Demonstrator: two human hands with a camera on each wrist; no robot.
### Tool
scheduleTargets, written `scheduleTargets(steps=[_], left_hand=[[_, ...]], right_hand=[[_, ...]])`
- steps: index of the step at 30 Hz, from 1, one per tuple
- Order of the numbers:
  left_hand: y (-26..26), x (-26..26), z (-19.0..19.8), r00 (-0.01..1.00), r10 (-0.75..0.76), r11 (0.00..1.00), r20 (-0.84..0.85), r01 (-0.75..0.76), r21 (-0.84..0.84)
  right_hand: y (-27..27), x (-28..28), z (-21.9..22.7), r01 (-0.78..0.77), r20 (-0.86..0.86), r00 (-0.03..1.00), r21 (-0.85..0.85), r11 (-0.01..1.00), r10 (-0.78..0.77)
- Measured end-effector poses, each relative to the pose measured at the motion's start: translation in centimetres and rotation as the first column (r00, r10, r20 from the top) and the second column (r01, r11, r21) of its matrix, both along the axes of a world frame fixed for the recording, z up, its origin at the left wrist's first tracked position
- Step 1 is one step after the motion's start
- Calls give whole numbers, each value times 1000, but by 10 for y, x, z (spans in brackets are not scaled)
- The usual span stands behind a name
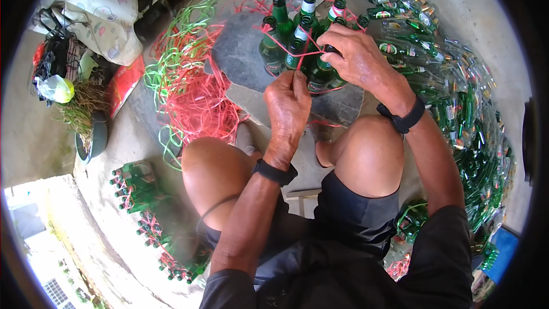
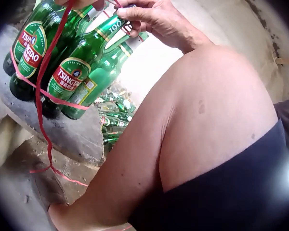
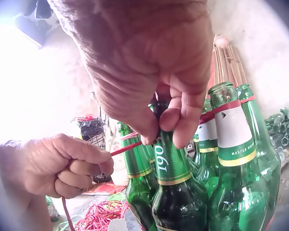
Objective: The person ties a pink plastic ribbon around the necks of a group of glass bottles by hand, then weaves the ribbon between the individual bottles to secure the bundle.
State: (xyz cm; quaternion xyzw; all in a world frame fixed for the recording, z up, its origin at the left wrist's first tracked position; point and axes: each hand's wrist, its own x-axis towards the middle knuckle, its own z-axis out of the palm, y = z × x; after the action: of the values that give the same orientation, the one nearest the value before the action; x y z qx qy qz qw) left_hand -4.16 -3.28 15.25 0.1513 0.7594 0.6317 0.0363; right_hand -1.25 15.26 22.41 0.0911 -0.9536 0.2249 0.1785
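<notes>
Several green bottles (image 1: 272, 51) stand upright in a cluster on a dark stone slab (image 1: 243, 74). Red twine (image 2: 42, 91) runs round their lower bodies, and more of it crosses the necks. My left hand (image 1: 289, 109) pinches the red twine in front of the cluster, fingers curled, with a strand hanging below. My right hand (image 1: 366, 60) is at the neck of a near bottle (image 3: 171, 178); in the right wrist view its thumb and fingers grip that neck, where the taut twine from the left hand (image 3: 67, 166) meets it.
A heap of red and green twine (image 1: 197, 97) lies left of the slab. Many loose bottles (image 1: 423, 51) are piled along the right wall. Bundled bottles (image 1: 137, 186) stand at lower left, near a plant pot (image 1: 94, 137). My knees flank the slab's near edge.
</notes>
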Motion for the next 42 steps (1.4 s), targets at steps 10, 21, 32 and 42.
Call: scheduleTargets(steps=[10, 21, 32, 42], left_hand=[[-8, -13, 37, 957, -108, 961, -270, 31, -275], [-12, -54, 68, 818, -391, 861, -422, 164, -481], [13, -104, 83, 704, -566, 785, -429, 303, -540], [30, -140, 85, 736, -660, 652, -148, 464, -600]], right_hand=[[3, 1, -5, -29, -24, 999, -6, 1000, 29], [3, -6, -22, 44, -63, 997, 8, 999, -43], [-1, -8, -25, 60, -31, 998, 47, 997, -59], [-3, -4, -19, 55, -52, 997, 51, 997, -52]])
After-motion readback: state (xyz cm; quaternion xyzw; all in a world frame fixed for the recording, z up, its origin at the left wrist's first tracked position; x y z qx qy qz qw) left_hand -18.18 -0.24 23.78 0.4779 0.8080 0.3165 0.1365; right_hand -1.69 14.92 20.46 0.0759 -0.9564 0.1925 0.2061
